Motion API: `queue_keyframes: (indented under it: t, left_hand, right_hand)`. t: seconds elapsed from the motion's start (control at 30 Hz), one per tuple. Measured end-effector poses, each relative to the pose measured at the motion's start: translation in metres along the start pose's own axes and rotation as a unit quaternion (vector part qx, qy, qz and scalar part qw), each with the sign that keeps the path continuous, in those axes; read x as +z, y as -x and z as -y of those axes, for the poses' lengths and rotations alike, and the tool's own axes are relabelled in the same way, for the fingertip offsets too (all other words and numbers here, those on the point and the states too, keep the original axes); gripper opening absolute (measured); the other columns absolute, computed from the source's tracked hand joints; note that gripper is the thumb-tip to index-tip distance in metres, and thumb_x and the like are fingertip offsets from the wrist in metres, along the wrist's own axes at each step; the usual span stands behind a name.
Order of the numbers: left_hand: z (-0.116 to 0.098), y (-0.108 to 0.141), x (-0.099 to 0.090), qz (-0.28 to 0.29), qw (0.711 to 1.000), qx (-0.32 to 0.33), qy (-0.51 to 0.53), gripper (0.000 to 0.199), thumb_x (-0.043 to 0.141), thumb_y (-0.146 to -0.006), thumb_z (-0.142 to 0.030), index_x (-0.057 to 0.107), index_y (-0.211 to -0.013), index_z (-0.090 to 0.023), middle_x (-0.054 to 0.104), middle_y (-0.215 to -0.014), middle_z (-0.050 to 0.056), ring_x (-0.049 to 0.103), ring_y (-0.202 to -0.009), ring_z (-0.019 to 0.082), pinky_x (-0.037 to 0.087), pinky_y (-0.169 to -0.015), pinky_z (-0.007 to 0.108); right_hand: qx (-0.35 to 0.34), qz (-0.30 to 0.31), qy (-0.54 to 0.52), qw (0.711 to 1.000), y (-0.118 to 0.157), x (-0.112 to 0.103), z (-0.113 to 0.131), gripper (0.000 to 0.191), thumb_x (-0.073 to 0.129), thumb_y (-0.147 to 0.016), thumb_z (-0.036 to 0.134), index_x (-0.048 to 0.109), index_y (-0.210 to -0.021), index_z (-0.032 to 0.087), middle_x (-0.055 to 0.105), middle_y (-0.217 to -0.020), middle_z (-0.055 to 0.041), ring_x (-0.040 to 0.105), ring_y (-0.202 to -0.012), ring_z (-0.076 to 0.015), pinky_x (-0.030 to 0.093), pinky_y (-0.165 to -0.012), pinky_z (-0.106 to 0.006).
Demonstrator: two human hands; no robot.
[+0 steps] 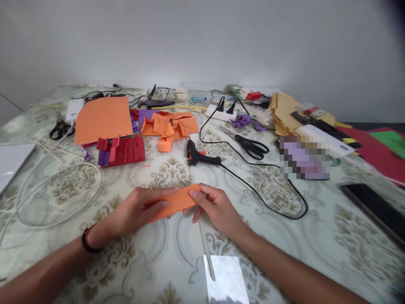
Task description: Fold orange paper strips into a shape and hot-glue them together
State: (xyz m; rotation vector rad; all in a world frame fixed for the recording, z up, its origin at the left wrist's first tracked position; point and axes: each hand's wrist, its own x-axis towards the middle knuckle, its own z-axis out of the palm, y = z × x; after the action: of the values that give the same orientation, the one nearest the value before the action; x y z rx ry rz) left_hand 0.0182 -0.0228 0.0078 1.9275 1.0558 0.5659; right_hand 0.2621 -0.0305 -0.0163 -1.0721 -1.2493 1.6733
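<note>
My pale floral-patterned table point(171, 270) fronts a grey wall point(190, 42); over it my left hand point(134, 209) and right hand point(219, 207) grip a folded orange paper strip point(179, 200). Beyond lies a black pistol-shaped glue gun point(204, 158).

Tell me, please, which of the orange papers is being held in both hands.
The narrow orange strip, held between left hand and right hand; the broad orange sheet and the cluster of folded orange pieces lie farther back, untouched.
</note>
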Motion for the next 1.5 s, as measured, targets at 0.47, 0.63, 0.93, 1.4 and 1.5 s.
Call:
queue_keyframes:
  t: [0.47,0.63,0.93,1.4,1.5]
  left_hand:
    - [0.004,0.0,-0.001,0.018,1.0,0.01,-0.001,0.04,0.055,-0.101,-0.027,0.064,-0.14,-0.027,0.071,-0.136,0.006,0.07,-0.121,0.025,0.053,-0.11,0.04]
    - [-0.001,0.001,-0.002,0.022,1.0,0.005,-0.006,0.041,0.053,-0.102,-0.027,0.062,-0.142,-0.024,0.068,-0.14,0.007,0.066,-0.127,0.025,0.05,-0.113,0.039]
    - [-0.003,0.0,-0.002,0.003,1.0,-0.015,0.0,0.039,0.057,-0.1,-0.029,0.065,-0.138,-0.025,0.069,-0.139,0.006,0.068,-0.123,0.025,0.054,-0.107,0.035]
    - [0.001,-0.001,-0.006,-0.01,0.999,-0.034,0.02,0.036,0.055,-0.102,-0.037,0.07,-0.133,-0.025,0.071,-0.135,0.006,0.067,-0.125,0.026,0.051,-0.111,0.038]
    - [0.003,-0.001,-0.006,-0.023,0.999,-0.038,0.024,0.036,0.057,-0.101,-0.039,0.071,-0.131,-0.024,0.072,-0.135,0.007,0.066,-0.126,0.026,0.052,-0.111,0.037]
  right_hand:
    - [-0.009,0.004,0.003,1.0,-0.001,-0.001,0.001,0.041,0.064,-0.094,0.055,0.069,-0.094,0.015,0.069,-0.08,-0.005,0.075,-0.072,-0.0205,0.062,-0.05,-0.025]
    - [-0.009,0.006,-0.003,1.0,-0.001,0.0,0.001,0.041,0.064,-0.094,0.056,0.07,-0.093,0.015,0.068,-0.08,-0.005,0.075,-0.071,-0.0204,0.061,-0.049,-0.025]
    - [-0.003,-0.013,-0.009,1.0,-0.001,0.0,0.002,0.04,0.066,-0.092,0.057,0.071,-0.093,0.017,0.072,-0.08,-0.0048,0.074,-0.067,-0.0198,0.061,-0.047,-0.025]
    - [-0.022,-0.053,-0.008,0.998,-0.002,0.0,-0.001,0.037,0.067,-0.094,0.053,0.072,-0.094,0.017,0.071,-0.079,-0.0048,0.073,-0.064,-0.0184,0.061,-0.046,-0.024]
    - [-0.024,-0.062,-0.007,0.998,-0.002,0.0,-0.001,0.036,0.066,-0.094,0.053,0.071,-0.093,0.017,0.071,-0.081,-0.0048,0.073,-0.064,-0.0181,0.06,-0.045,-0.024]
